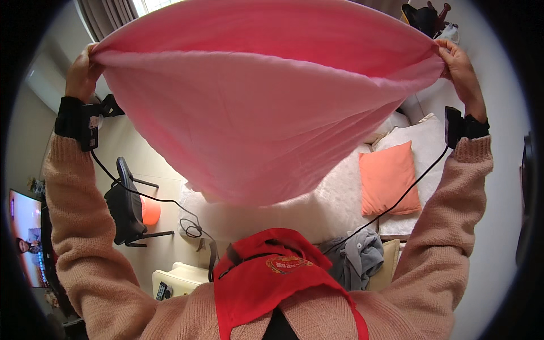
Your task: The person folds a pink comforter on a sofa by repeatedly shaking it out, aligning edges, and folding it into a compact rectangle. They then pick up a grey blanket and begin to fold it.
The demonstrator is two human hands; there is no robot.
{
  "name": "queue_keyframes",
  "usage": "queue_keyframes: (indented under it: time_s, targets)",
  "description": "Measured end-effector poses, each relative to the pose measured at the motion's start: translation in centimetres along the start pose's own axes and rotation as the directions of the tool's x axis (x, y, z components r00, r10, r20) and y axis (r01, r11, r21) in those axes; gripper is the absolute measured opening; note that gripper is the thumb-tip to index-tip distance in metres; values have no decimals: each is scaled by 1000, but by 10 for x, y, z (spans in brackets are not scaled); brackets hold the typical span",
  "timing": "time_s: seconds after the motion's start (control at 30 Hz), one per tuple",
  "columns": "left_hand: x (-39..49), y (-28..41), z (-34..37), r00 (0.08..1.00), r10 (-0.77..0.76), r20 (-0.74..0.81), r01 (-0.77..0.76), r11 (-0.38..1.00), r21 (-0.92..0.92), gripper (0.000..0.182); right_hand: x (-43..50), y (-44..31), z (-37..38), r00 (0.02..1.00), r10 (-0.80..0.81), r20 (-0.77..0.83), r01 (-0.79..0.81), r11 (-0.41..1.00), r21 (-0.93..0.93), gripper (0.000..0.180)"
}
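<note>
A large pink cloth (pixel 255 106) is stretched between my raised hands and hangs in a deep sag. My left hand (pixel 83 74) grips one corner at the upper left. At the upper right my right hand (pixel 459 63) pinches the opposite end. The cloth's upper edge bows away from me, and a fold runs across from hand to hand. Its lowest part hangs in front of a sofa (pixel 263 221) with a pale cover and hides much of it. Each wrist wears a black strapped device with a cable.
An orange cushion (pixel 391 180) lies on the sofa's right side. Closer to me sits a crumpled grey cloth (pixel 359 255). On the left stand a black chair (pixel 125 208), an orange bucket (pixel 151 211) and a cream stool (pixel 182 278) with a remote control (pixel 161 291). A lit television (pixel 27 238) is at far left.
</note>
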State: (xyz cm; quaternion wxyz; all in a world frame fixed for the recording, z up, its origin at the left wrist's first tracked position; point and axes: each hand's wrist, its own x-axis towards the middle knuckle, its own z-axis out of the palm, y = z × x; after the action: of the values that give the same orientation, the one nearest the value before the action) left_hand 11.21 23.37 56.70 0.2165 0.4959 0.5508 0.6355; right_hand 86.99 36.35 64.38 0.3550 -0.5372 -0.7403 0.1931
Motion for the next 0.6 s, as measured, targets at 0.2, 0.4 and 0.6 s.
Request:
queue_keyframes:
  time_s: [0.2, 0.4, 0.6]
  targets:
    - [34, -57, 9, 908, -397, -133, 377, 914, -150, 26, 73, 3, 67, 997, -76, -11, 75, 995, -70, 25]
    - [86, -99, 58, 777, -458, -432, 410, 889, -206, 25, 142, 49, 123, 890, -378, -253, 243, 865, -438, 25]
    - [140, -77, 39, 810, -378, -448, 335, 926, -176, 32, 174, 23, 98, 661, -607, -441, 321, 760, -565, 30]
